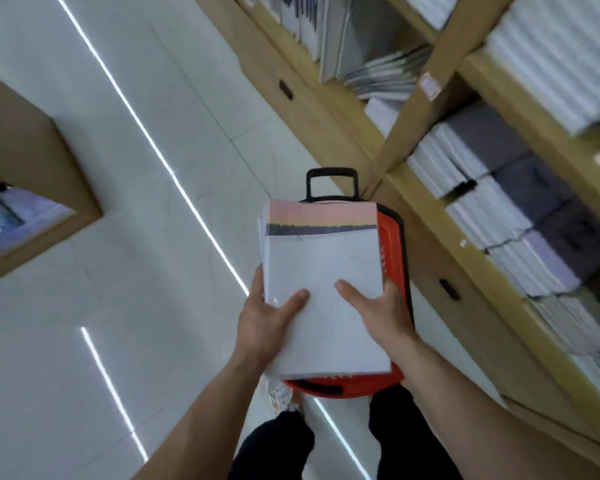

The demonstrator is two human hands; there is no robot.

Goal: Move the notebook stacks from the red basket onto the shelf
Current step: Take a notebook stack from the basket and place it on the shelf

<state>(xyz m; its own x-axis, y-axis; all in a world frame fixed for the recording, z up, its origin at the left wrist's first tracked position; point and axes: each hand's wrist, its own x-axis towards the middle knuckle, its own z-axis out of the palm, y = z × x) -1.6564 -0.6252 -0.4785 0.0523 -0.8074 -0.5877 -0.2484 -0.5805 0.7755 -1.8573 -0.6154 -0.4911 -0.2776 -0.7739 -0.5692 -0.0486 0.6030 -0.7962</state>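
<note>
The notebook stack (pixel 323 289) covers most of the red basket (pixel 394 237), so its inside cannot be seen. Under the stack the fingers of the left hand (pixel 264 317) and right hand (pixel 378 310) are hidden; only the thumbs show. Print on the top cover is too faint to read. The shelf (pixel 402 133) runs, blurred, off the right edge.

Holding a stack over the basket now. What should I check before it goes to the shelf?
1. Grip: left hand and right hand hold the stack by its near sides, thumbs on top: ok.
2. Stack clear of the basket: held above it: ok.
3. Stack squared: sheets at the far left corner sit slightly offset: not ok.
4. Free slot on the shelf: the compartments in view look full: cannot tell.
5. More left in the basket: hidden under the stack: cannot tell.
</note>
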